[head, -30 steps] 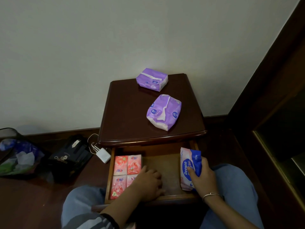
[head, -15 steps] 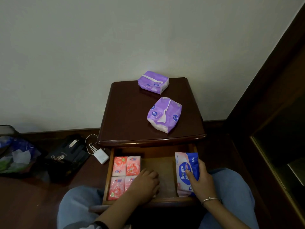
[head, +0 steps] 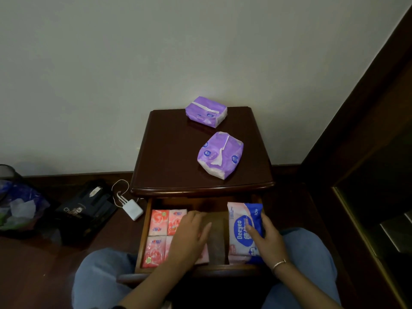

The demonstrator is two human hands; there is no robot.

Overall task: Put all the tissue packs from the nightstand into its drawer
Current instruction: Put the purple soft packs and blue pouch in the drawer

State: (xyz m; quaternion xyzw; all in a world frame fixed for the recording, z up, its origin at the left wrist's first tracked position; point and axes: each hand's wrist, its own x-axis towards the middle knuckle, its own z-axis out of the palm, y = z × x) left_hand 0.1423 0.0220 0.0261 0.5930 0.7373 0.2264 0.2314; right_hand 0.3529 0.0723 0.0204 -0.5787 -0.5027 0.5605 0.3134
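Note:
Two purple tissue packs lie on the dark wooden nightstand (head: 169, 152): one (head: 206, 111) at the back edge, the other (head: 220, 155) nearer the front right. The drawer (head: 142, 237) below stands pulled out. Several small pink tissue packs (head: 158, 221) fill its left side. My left hand (head: 189, 236) rests flat on the pink packs, fingers straight. My right hand (head: 266, 238) grips a pink-and-blue Deeyeo pack (head: 242, 228) lying at the drawer's right side.
A white charger (head: 133, 210) with its cord lies on the floor left of the nightstand, beside a black box (head: 82, 211) and a bin (head: 15, 201) with a plastic bag. Dark wooden furniture (head: 367, 152) stands on the right. My knees flank the drawer.
My right hand has laid the Deeyeo pack lower into the drawer's right side. My left hand has slid forward over the pink packs, its fingers straighter. The camera has tilted down a little.

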